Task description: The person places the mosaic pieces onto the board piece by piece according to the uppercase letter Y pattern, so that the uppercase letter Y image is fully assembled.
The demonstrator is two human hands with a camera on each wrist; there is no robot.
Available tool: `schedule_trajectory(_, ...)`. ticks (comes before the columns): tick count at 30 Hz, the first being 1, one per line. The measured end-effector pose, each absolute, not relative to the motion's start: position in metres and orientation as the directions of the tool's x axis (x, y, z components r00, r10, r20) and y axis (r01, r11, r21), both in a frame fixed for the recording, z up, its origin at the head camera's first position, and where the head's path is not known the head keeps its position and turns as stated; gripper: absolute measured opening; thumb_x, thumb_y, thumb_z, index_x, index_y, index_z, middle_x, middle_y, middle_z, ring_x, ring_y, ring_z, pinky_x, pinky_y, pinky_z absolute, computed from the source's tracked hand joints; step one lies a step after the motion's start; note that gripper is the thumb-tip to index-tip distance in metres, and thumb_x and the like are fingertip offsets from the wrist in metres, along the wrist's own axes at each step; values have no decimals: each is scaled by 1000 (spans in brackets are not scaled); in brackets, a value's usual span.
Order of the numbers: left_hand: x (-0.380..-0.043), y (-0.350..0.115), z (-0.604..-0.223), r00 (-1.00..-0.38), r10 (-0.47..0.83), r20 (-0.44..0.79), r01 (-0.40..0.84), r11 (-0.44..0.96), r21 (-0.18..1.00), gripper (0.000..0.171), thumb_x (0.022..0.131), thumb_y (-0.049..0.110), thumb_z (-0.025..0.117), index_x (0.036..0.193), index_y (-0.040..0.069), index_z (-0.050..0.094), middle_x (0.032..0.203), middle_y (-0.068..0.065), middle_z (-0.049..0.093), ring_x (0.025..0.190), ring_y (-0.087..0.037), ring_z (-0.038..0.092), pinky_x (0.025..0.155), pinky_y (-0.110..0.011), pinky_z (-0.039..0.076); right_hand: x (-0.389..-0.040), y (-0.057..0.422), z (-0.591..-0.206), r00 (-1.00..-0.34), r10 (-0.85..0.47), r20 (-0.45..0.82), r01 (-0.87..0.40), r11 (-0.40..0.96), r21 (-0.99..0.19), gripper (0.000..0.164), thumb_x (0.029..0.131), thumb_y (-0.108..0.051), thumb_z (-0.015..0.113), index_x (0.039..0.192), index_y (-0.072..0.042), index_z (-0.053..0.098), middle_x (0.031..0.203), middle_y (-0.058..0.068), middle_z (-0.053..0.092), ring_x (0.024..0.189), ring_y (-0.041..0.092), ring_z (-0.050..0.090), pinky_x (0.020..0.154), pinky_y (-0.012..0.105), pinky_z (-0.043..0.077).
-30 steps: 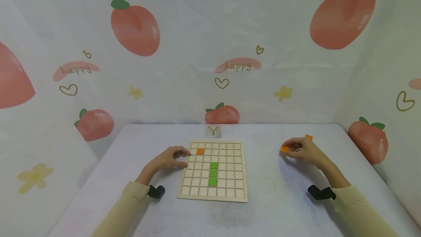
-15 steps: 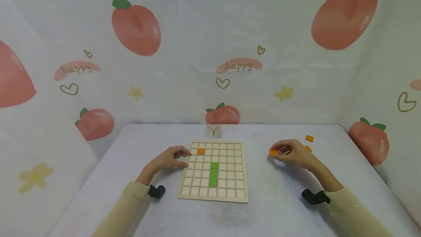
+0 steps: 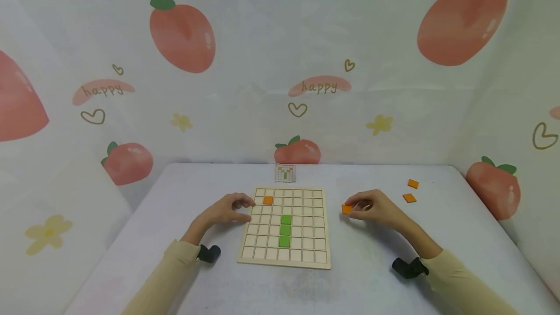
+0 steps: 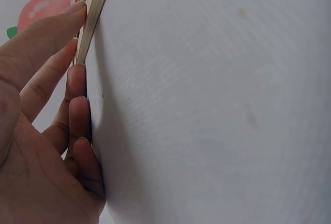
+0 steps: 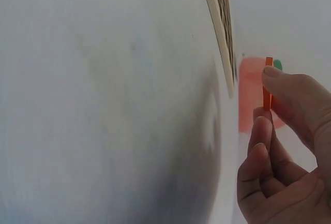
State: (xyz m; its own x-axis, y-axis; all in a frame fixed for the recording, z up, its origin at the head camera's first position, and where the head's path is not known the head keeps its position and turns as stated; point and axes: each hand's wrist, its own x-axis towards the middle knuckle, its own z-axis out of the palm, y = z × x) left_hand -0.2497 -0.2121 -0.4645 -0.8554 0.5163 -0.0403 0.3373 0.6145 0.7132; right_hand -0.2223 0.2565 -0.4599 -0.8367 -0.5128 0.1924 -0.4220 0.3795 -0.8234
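Observation:
My right hand (image 3: 375, 209) pinches an orange square tile (image 3: 346, 209) between thumb and fingertips, just off the right side of a wooden grid board (image 3: 284, 264). In the right wrist view the tile (image 5: 267, 97) shows edge-on, raised off the table. My left hand (image 3: 225, 209) rests beside the board, its fingertips at the left edge; in the left wrist view, thumb and fingers meet the wooden rim (image 4: 98, 6). Three green tiles (image 3: 285, 230) form a column in the grid. One orange tile (image 3: 268, 200) sits near its upper left.
Two loose orange tiles (image 3: 409, 198) lie toward the back right of the white table (image 3: 188, 290). Behind the board is a small card (image 3: 285, 174) printed with a coloured grid pattern. A fruit-print cloth (image 3: 245, 62) hangs around the table.
My right hand has carried the orange tile leftward from the back right to near the board, uncovering two loose tiles. The left hand has stayed at the board's edge.

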Motion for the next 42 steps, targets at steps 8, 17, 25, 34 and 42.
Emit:
schedule_trajectory(8,-251,-212,-463,-856,515,-43,338,620,708,39,84,19,84,118,7,70,109,-1,63,104,-24,53,95,-47,42,-227,230,-460,-820,-536,201,-454,394,-799,24,83,-5,84,105,1,76,94,3,72,76,16,63,71,27,54)
schedule_trajectory(17,-252,-211,-463,-850,525,-39,345,611,713,38,84,18,84,118,8,70,109,-1,62,103,-23,53,92,-43,43,-234,195,-459,-821,-532,206,-436,351,-829,24,82,-4,85,104,2,76,97,6,73,78,17,66,72,26,55)
schedule_trajectory(25,-252,-212,-462,-853,520,-40,337,609,718,38,84,17,84,118,8,70,110,-1,63,104,-24,53,94,-45,42,-240,169,-461,-825,-532,193,-417,340,-843,25,81,-8,87,103,-1,77,97,3,73,78,16,65,73,27,55)
schedule_trajectory(34,-251,-212,-463,-860,508,-57,316,617,721,38,84,16,85,118,8,70,108,0,62,102,-23,53,94,-44,43,-247,140,-464,-809,-549,211,-438,324,-839,22,82,-9,86,100,0,76,95,5,72,77,15,64,72,28,55)
schedule_trajectory(42,-250,-213,-464,-861,506,-58,315,619,720,38,84,16,84,118,8,70,109,0,63,103,-23,54,95,-44,43,-252,115,-463,-798,-565,212,-447,318,-836,21,81,-8,87,98,0,76,93,6,72,76,15,63,70,25,54)
